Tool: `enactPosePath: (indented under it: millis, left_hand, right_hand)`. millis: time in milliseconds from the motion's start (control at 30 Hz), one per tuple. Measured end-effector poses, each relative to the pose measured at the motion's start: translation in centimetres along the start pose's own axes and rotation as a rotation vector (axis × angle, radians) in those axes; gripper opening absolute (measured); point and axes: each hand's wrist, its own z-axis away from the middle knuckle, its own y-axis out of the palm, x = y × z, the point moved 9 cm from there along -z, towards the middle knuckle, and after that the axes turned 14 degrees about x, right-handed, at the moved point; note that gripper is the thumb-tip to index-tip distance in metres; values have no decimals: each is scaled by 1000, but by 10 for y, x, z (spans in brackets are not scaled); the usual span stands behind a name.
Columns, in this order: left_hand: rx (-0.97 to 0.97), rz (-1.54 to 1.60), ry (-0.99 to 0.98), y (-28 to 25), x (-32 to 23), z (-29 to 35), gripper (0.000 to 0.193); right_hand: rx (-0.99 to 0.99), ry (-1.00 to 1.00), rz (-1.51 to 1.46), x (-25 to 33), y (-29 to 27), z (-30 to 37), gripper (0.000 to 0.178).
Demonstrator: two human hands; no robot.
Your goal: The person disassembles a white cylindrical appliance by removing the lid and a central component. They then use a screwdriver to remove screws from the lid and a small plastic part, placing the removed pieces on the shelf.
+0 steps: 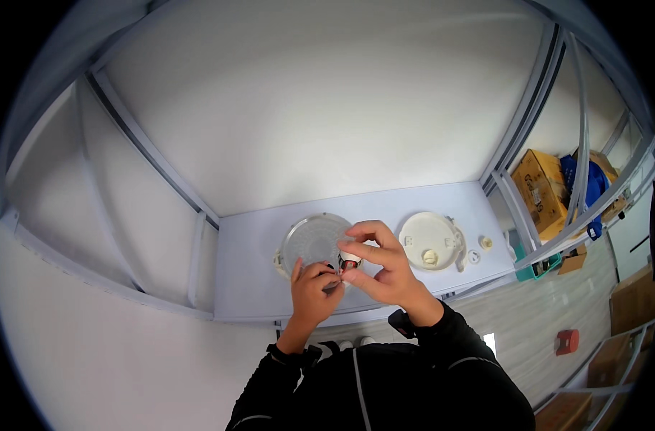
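Observation:
Both my hands meet over the near edge of a pale blue table [248, 280]. My right hand [382, 266] pinches a small white cylindrical part [350, 259] with a dark and red end. My left hand [314, 291] grips the same part from below with its fingertips. Just behind the hands lies a round silvery perforated disc [312, 240]. To the right rests a round cream cover [429, 241] with a knob in its middle.
Two small cream caps [485, 243] lie beside the cream cover. White partition walls with grey frames enclose the table. On the floor at right stand cardboard boxes [539, 188], a blue cloth bundle [595, 185], a teal crate [532, 269] and a red object [567, 341].

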Motion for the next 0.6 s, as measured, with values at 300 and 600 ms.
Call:
enactPosePath:
  millis: [300, 600]
  left_hand:
    - [25, -19, -4, 2, -3, 1, 13]
    - [36, -7, -11, -1, -4, 1, 12]
  right_hand:
    - [27, 142, -114, -17, 5, 13, 41]
    - [51, 100, -21, -14, 5, 10, 45]
